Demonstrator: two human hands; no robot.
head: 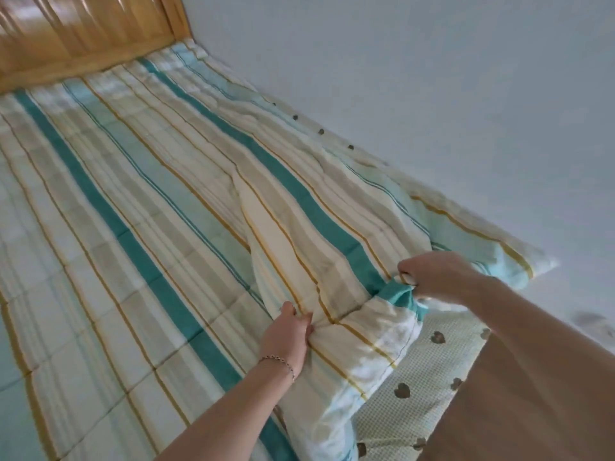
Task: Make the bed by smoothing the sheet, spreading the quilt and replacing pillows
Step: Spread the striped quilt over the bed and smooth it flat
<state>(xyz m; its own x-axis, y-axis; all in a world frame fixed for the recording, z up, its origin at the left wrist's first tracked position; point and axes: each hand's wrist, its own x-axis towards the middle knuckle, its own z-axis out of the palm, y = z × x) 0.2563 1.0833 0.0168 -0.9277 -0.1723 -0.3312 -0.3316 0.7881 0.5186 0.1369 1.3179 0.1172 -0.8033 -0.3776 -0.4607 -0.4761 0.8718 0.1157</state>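
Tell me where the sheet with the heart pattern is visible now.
In the head view, the heart-patterned sheet shows at lower right, exposed beneath the lifted edge of the striped quilt, beside the wooden bed frame.

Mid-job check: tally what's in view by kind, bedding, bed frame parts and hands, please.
Striped quilt: 1
Heart-print sheet: 1
Wooden headboard: 1
Wooden footboard: 1
Hands gripping the quilt: 2, left hand and right hand
Pillows: 0
Total: 6
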